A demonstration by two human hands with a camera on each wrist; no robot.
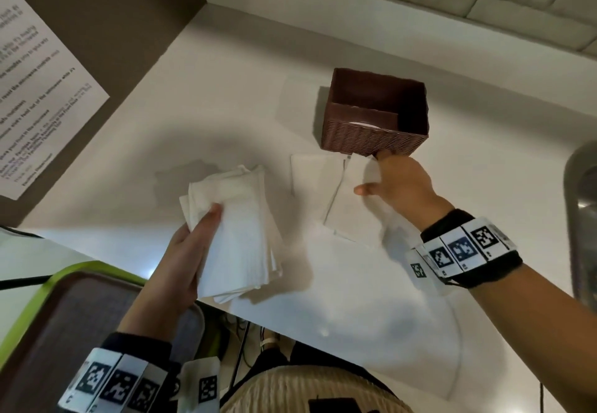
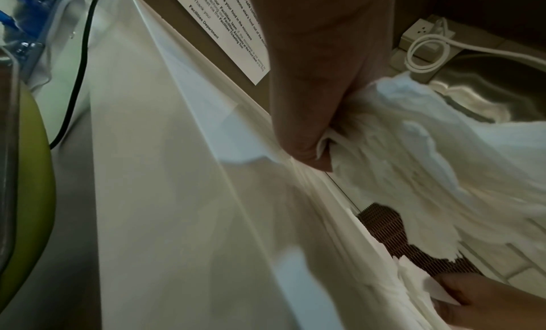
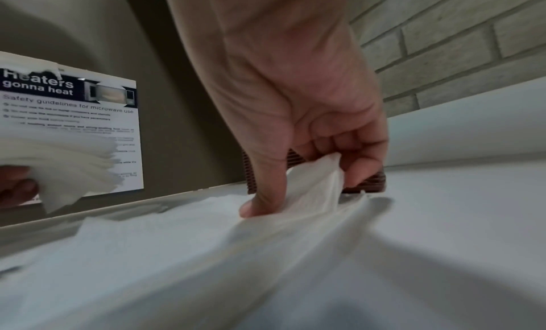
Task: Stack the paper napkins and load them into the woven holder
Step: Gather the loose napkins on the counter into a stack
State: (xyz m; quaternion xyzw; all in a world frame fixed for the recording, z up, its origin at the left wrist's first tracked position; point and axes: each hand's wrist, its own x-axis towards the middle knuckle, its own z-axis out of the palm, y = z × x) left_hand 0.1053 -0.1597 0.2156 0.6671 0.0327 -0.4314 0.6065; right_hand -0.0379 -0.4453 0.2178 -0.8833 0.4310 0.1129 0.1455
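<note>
Soft matt paper napkins (image 1: pixel 239 228), ribbed brown woven holder (image 1: pixel 371 136), smooth faintly glossy white counter (image 1: pixel 226 115), shiny metal sink (image 1: pixel 581 218).

The left hand (image 1: pixel 181 257) grips a fanned stack of napkins (image 1: pixel 239 231) above the near part of the white worktop (image 1: pixel 468 186), thumb on top. To the right, the right hand (image 1: pixel 400 183) pinches the far corner of a loose napkin (image 1: pixel 349 205) that overlaps another flat napkin (image 1: pixel 310 170). Just beyond them stands the brown woven holder (image 1: pixel 374 134), with something white low inside it. A printed notice (image 1: pixel 35 96) hangs on the brown wall at the left. A green-rimmed tray (image 1: pixel 29 312) sits at the near left.
</note>
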